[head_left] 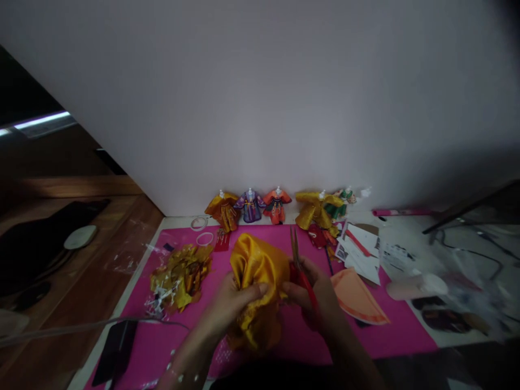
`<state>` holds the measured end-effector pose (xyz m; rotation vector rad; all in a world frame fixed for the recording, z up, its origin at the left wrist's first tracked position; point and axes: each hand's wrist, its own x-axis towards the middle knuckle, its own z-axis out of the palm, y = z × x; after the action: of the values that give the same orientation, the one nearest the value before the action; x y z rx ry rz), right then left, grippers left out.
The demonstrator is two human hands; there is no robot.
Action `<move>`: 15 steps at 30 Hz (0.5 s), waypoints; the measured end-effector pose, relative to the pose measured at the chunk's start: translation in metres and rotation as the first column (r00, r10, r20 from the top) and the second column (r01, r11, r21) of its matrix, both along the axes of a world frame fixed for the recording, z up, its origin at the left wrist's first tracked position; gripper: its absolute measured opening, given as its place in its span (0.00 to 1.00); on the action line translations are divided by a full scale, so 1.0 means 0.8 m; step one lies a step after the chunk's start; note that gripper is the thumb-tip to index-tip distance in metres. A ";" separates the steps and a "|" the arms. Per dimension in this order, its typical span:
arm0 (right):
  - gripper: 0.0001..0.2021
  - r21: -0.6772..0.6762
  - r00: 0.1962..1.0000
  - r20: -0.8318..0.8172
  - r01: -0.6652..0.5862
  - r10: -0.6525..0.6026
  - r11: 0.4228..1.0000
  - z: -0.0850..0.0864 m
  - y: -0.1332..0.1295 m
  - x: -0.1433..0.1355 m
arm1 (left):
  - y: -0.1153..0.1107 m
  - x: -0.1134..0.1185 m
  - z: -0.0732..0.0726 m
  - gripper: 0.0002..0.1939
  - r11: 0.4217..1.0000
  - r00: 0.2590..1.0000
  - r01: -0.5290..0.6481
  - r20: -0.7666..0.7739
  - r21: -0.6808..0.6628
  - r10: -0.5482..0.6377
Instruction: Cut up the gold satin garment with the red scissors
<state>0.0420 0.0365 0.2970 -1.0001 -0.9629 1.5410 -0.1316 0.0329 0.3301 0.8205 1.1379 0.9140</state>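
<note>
My left hand [242, 295] grips a bunched piece of shiny golden-yellow fabric [260, 260], its thumb lying on top of the folds. At the cloth's right edge my right hand [311, 290] pinches the material with thumb and fingers. That same hand also carries red-handled scissors [303, 276], blades pointing up and away from me, apart from the cloth. The lower end of the fabric hangs in front of my body over a pink mat [292, 346]. Fingers behind the cloth are hidden.
Several miniature robes on white stands, one purple [250, 207], lean along the white wall [260, 108]. Yellow scraps [182, 276] are heaped at left. An orange fan-shaped piece [357, 295], papers [361, 249] and a white cylinder [418, 286] lie at right. A black box [117, 346] sits front left.
</note>
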 end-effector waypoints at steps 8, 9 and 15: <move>0.21 -0.019 0.997 -0.078 0.025 -0.026 1.000 -0.004 -0.004 0.002 | -0.005 0.016 0.002 0.17 0.999 0.997 -0.027 0.077 -0.020 0.028; 0.21 -0.008 0.998 -0.045 0.047 -0.048 0.999 -0.005 -0.005 0.004 | -0.005 0.016 0.002 0.17 0.999 0.995 -0.040 0.090 -0.032 0.043; 0.22 0.103 0.996 0.091 -0.003 -0.007 0.995 0.001 -0.034 0.032 | -0.001 0.005 -0.002 0.14 0.981 0.984 -0.180 -0.006 -0.077 0.180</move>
<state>0.0680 0.0097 0.2976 -1.0045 -1.0939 1.4393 -0.1278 0.0320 0.3285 0.6623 1.2541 1.0124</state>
